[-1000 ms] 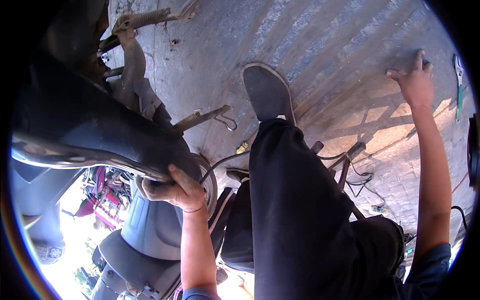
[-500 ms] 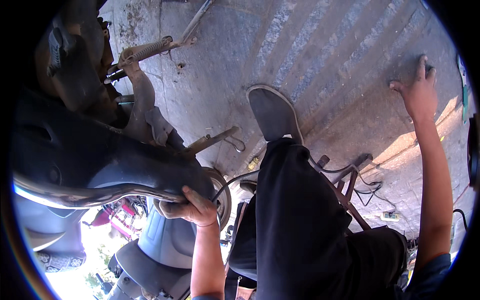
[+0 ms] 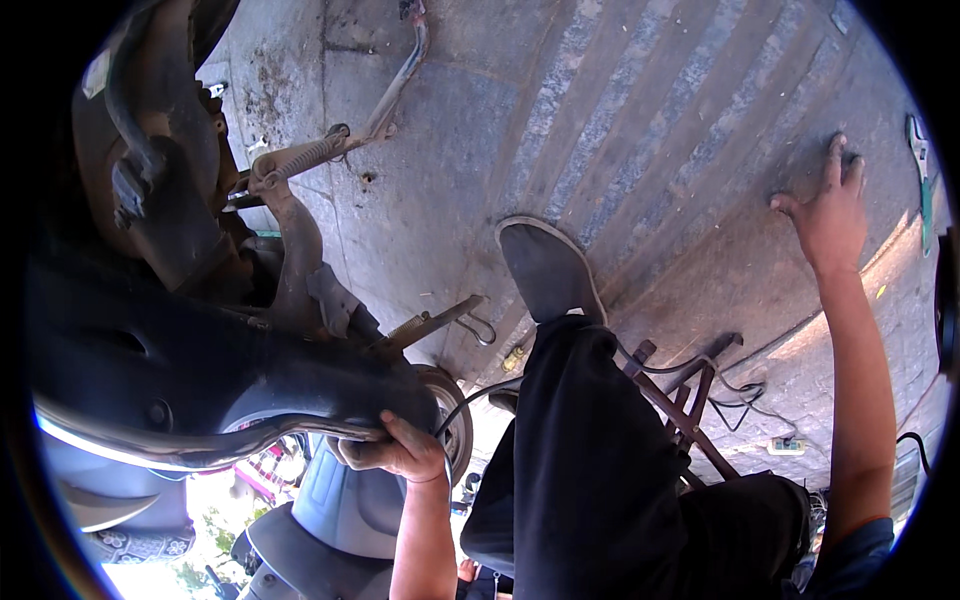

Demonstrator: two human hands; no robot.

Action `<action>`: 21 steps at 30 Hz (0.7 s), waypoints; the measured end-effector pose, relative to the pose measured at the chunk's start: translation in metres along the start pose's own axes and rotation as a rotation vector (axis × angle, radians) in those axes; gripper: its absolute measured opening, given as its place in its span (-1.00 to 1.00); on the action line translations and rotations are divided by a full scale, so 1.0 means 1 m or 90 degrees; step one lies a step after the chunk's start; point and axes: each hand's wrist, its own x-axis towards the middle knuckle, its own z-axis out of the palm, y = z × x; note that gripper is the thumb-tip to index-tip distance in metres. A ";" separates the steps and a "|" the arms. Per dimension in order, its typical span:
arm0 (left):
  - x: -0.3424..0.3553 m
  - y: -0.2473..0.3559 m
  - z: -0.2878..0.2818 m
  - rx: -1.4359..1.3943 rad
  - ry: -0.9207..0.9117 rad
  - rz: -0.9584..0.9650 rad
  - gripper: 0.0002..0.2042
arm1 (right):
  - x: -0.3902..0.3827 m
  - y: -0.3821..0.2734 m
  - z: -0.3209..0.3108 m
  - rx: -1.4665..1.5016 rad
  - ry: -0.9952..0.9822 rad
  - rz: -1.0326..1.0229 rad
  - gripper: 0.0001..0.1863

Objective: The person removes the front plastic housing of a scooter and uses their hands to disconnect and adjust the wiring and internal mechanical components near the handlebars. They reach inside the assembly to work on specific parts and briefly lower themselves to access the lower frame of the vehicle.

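My left hand (image 3: pixel 400 450) grips the lower edge of a glossy black scooter body panel (image 3: pixel 230 375), thumb over it and fingers underneath. Above the panel is a dirty metal underside with a spring-loaded stand (image 3: pixel 310 155) and a second metal bar (image 3: pixel 435 320). My right hand (image 3: pixel 830 220) is open at the right, fingers spread over the dusty concrete floor; whether it touches the floor I cannot tell. Just right of it lies an adjustable wrench (image 3: pixel 926 210) with a green handle.
My dark shoe (image 3: pixel 548 268) and trouser leg stand mid-view. A folded rusty metal frame (image 3: pixel 700 430) with black cables is to their right, near a small power socket (image 3: pixel 786 445). A grey scooter body (image 3: pixel 350 510) and bright background show at lower left.
The whole view has shifted, so the scooter, floor and leg appear lower. My left hand still grips the panel edge; my right hand stays open over the floor near the wrench.
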 end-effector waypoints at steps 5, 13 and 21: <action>-0.001 -0.003 0.002 -0.036 -0.003 -0.014 -0.43 | 0.002 -0.001 -0.005 0.023 -0.012 0.012 0.41; -0.003 -0.006 0.000 -0.049 -0.030 -0.010 -0.31 | 0.000 -0.003 -0.010 0.038 -0.040 0.021 0.47; 0.000 -0.001 0.001 -0.043 0.038 0.007 -0.40 | -0.001 -0.005 -0.013 0.050 -0.055 0.019 0.52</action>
